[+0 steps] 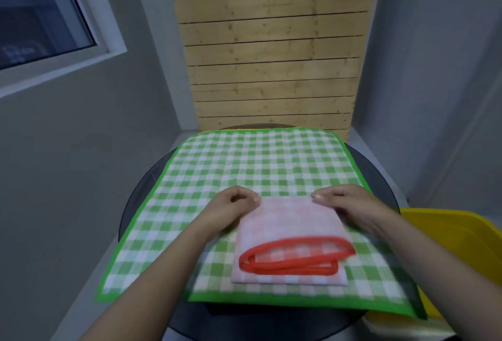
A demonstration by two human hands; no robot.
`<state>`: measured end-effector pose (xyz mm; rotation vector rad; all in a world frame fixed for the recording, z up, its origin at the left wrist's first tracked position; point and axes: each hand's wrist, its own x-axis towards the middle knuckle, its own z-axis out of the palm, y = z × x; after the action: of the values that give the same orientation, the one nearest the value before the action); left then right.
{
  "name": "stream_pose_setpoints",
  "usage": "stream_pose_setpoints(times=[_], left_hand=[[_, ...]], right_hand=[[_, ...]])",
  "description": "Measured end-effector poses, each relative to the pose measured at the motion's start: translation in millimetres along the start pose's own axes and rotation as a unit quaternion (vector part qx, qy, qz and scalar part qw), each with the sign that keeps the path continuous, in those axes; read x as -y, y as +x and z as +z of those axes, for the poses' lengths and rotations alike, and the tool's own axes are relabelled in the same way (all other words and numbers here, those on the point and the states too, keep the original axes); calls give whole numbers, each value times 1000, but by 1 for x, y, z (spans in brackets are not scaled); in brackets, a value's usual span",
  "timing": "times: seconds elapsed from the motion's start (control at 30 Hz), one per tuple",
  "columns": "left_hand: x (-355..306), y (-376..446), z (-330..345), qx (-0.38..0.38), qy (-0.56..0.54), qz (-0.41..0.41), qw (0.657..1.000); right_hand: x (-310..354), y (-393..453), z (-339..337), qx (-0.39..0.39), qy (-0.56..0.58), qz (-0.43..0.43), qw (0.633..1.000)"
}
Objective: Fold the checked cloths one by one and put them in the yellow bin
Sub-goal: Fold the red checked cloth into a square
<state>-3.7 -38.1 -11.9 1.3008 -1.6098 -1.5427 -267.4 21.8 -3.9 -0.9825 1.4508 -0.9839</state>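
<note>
A folded red-checked cloth (288,234) with a red hem lies on a spread green-checked cloth (255,166) that covers the round dark table (141,191). My left hand (231,204) pinches the folded cloth's far left corner with curled fingers. My right hand (345,202) grips its far right corner, fingers curled over the edge. The yellow bin (456,234) stands low at the right of the table, partly cut off by the frame. A yellow-edged cloth (391,321) peeks out under the green cloth's near right corner.
A wooden slat panel (271,49) rises behind the table. Grey walls close in on both sides, with a window (40,14) at the upper left. The table's near edge shows below the green cloth.
</note>
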Motion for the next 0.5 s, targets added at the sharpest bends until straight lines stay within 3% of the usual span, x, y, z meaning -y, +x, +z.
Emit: stream_pose_setpoints(times=[0.17, 0.3, 0.37, 0.43, 0.5], left_hand=[[2, -1, 3, 20, 165, 46, 985], [2, -5, 9, 29, 302, 77, 950], [0, -9, 16, 15, 394, 97, 914], [-3, -14, 24, -19, 510, 115, 852], [-3, -19, 35, -29, 568, 127, 813]], right_hand=[[1, -3, 8, -6, -183, -74, 980], [-6, -4, 13, 1, -338, -137, 931], [-8, -6, 17, 7, -365, -145, 920], [-10, -11, 22, 15, -401, -159, 902], [-13, -16, 28, -2, -496, -170, 851]])
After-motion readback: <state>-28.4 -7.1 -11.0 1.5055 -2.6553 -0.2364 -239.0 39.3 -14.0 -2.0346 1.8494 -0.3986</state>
